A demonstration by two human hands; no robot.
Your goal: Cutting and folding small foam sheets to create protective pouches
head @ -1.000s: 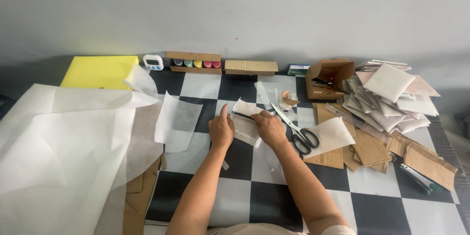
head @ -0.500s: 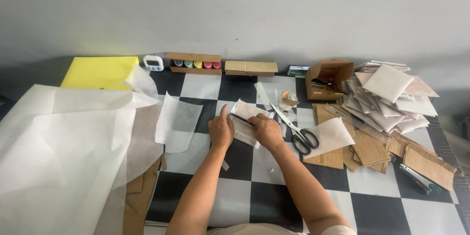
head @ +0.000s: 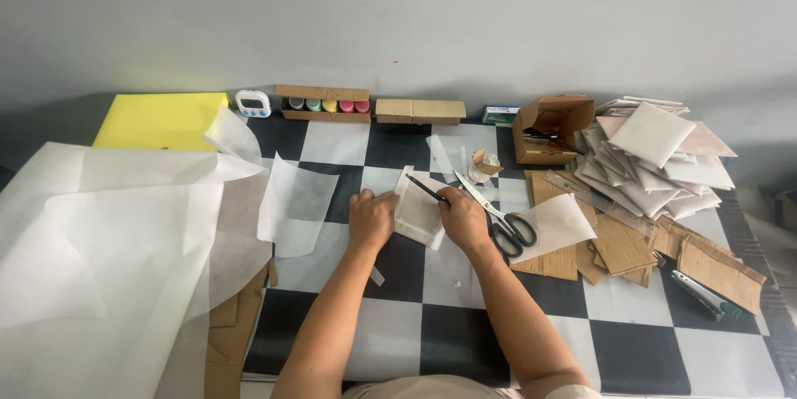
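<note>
Two hands, left (head: pixel 371 218) and right (head: pixel 463 218), rest on the table. There is one pair of scissors (head: pixel 498 220), one pencil (head: pixel 425 188), one timer (head: pixel 252 102), one yellow board (head: pixel 158 121), one stapler (head: pixel 704 294) and five paint pots (head: pixel 325 105) in a row.

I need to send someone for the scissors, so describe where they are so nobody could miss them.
On the black-and-white checkered table, look just right of the right hand. The scissors lie there beside cardboard pieces, the only thing with black loop handles and long metal blades.

white sheets (head: pixel 91 266) cut off left, open box (head: pixel 550 127) contents unclear
</note>
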